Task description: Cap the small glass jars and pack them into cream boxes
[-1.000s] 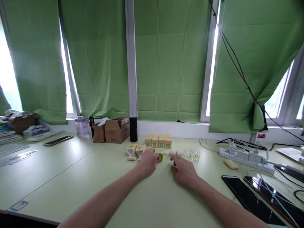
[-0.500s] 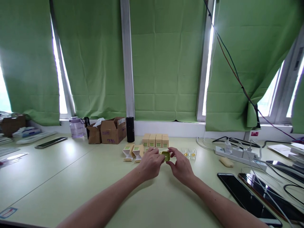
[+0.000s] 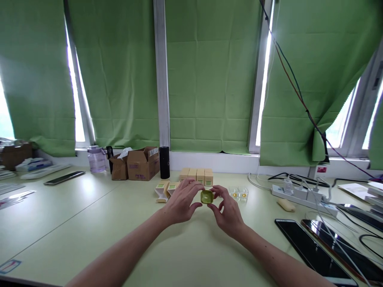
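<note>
A small olive-green square box with rounded corners (image 3: 207,197) is tilted so that its hollow inside faces me; a small pale spot shows in it. My right hand (image 3: 229,209) pinches its right side between thumb and fingers. At the box's left, my left hand (image 3: 183,201) has its fingers stretched and thumb apart; whether a fingertip touches the box I cannot tell. Behind the left hand stand two opened cardboard cartons (image 3: 162,192), one partly hidden. A row of several closed small cartons (image 3: 208,176) stands farther back. Right of my hands are two clear cups with yellow bits (image 3: 238,194).
A black cylinder (image 3: 164,162), brown cardboard boxes (image 3: 139,165) and a lilac bottle (image 3: 96,159) line the wall at left. On the right lie a power strip (image 3: 302,196) with cables, a beige oval object (image 3: 286,205) and dark phones or tablets (image 3: 311,247).
My left hand has loosened from a closed grip at the box and moved slightly left with fingers spread. The box has turned to show more of its inside, still in my right hand.
</note>
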### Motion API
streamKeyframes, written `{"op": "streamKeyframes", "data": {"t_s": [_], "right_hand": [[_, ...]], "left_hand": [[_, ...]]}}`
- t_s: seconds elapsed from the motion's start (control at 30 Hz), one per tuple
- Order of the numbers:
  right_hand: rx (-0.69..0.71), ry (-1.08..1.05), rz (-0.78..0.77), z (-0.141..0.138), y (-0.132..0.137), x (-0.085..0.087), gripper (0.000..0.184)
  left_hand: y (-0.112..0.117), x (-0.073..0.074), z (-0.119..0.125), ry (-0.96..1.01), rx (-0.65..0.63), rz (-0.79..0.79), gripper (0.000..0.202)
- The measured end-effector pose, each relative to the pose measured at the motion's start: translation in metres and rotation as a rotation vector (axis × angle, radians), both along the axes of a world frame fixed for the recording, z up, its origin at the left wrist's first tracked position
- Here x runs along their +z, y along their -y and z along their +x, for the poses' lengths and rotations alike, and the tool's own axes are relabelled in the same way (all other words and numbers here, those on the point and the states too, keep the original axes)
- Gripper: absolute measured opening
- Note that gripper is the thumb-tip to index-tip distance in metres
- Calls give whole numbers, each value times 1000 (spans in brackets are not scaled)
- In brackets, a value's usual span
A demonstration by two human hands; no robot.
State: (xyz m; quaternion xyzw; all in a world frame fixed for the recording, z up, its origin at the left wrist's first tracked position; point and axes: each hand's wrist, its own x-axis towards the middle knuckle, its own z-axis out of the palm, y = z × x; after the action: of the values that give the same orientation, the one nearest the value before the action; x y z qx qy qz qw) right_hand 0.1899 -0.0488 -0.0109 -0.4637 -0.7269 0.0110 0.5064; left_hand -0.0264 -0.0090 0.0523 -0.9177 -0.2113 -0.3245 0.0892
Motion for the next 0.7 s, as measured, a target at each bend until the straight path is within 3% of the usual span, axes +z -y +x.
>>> {"op": "streamKeyframes", "data": {"t_s": [0.13, 0.4, 0.53, 0.7], "right_hand": [[47, -14, 40, -2, 3, 1, 48], [100, 12, 150, -2, 4, -1, 46], [90, 59, 165, -1, 4, -1, 40], [74, 69, 192, 0, 6, 1, 55]], "left_hand": [[-1, -7, -2, 45, -12, -9, 30], [0, -12, 2, 136, -134, 48, 33], [-5, -18, 2, 193, -87, 20, 31], [-9, -24, 5, 272, -44, -108, 31]]}}
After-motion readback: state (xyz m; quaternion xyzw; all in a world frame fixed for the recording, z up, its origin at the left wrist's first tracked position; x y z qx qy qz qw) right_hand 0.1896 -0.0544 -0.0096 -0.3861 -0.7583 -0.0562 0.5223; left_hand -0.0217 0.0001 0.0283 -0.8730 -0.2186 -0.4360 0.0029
